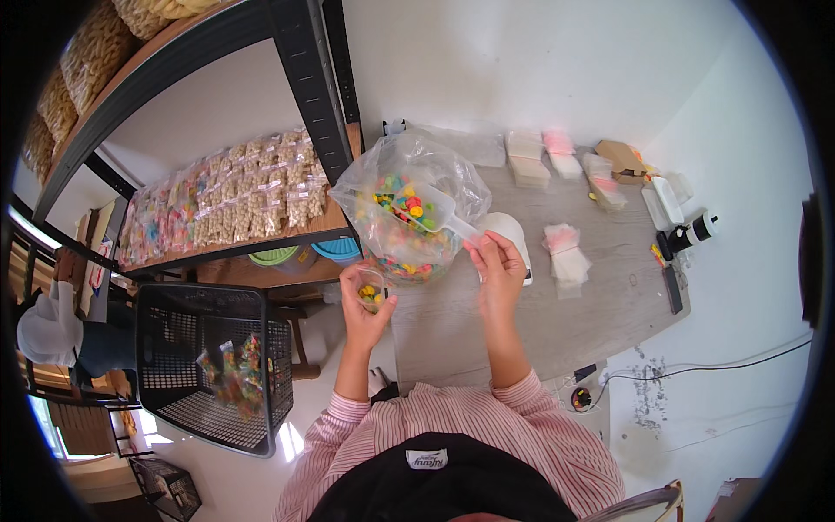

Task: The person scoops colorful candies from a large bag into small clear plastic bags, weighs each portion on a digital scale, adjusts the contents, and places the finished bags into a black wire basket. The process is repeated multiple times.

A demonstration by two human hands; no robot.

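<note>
My left hand point(366, 310) holds a small clear plastic bag point(370, 287) with some yellow and green pieces in it, its mouth spread. In my right hand point(498, 264) is the handle of a translucent plastic scoop point(436, 207), whose bowl is over the open mouth of a large clear plastic bag point(470, 186). Red, yellow and green pieces point(409, 202) show at the scoop and inside the large bag. A white kitchen scale point(512, 228) lies on the table point(607, 261), partly behind my right hand.
Bundles of small clear bags point(567, 258) lie to the right, with a cardboard box point(620, 161) behind. Left stand a black plastic crate point(261, 365) holding filled bags and a rack shelf point(326, 241) of packed bags. Another person point(49, 329) is at far left.
</note>
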